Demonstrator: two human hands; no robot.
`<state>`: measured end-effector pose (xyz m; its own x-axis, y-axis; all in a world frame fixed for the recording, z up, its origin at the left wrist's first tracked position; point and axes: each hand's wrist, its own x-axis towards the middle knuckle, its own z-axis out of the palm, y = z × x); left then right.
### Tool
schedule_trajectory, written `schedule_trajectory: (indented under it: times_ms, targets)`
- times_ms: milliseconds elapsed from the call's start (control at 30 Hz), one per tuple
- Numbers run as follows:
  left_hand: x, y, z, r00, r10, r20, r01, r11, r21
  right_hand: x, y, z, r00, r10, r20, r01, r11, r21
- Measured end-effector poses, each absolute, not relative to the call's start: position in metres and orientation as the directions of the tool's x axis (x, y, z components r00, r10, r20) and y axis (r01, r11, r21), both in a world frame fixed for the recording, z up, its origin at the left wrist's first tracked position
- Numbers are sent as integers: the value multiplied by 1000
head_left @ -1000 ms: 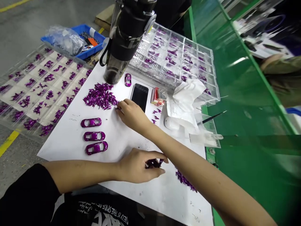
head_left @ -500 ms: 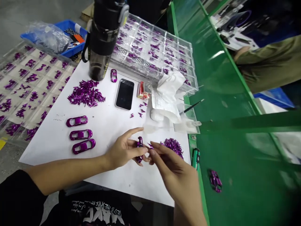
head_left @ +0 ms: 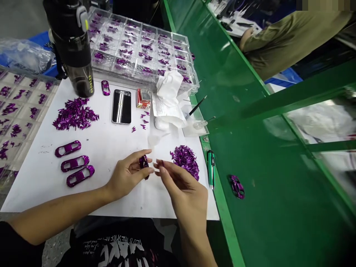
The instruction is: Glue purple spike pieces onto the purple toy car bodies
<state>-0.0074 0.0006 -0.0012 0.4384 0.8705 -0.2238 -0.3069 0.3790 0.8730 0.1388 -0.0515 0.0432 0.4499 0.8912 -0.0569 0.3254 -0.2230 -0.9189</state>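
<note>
My left hand (head_left: 125,176) grips a shiny purple toy car body (head_left: 144,162) on its edge, between thumb and fingers, above the white paper. Close to it on the right, my right hand (head_left: 185,191) is in a pinch. A small purple part (head_left: 160,163) shows at its fingertips, partly hidden and blurred. Beyond the right hand lies a heap of small purple parts (head_left: 185,161). Three purple toy car bodies (head_left: 74,163) sit in a row left of my hands, below another loose pile of purple slivers (head_left: 75,115).
A black bottle (head_left: 73,48), a phone (head_left: 121,106), a small red box (head_left: 143,98) and crumpled tissue (head_left: 168,100) stand along the back. Behind is a clear compartment tray (head_left: 144,52). A green cutter (head_left: 211,168) and a purple car (head_left: 237,186) lie right, on green surfaces.
The view has shifted, so the whole table appears further left. My right fingertips have drawn slightly away from the car body, which stays in my left hand.
</note>
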Motion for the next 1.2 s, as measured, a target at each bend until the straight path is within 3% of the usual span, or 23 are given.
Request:
schedule_trajectory:
  times_ms: [67,133,333,533,767,900,1033,1100,1200]
  targets:
    - [-6,1,-3,436,876,-206,-327,368,870,131,-49,45,408,901,-147,224,-255,-941]
    - [-6,0,-4,443,876,-191,-337,360,870,124,-46,44,384,912,-143,235,-246,-940]
    - [-7,-2,-5,416,898,-145,-252,266,930,114,-45,38,376,926,-7,341,-146,-929]
    - [-10,2,-3,450,892,-50,-169,140,976,130,-47,36,293,946,137,558,-53,-828]
    - [-16,5,-7,623,781,40,-90,21,996,149,-48,33,44,995,-91,444,-101,-890]
    - [-15,1,-12,608,789,92,-49,-78,996,144,-48,36,79,996,-31,509,-67,-858]
    - [-12,-2,-9,567,821,69,-71,-35,997,171,-36,52,-113,993,-41,558,29,-829]
    - [-12,-2,-5,509,860,30,-27,-19,999,194,-22,63,-19,1000,14,627,23,-779]
    - [-13,-2,-1,399,916,50,45,-74,996,232,15,68,333,887,320,796,-83,-599]
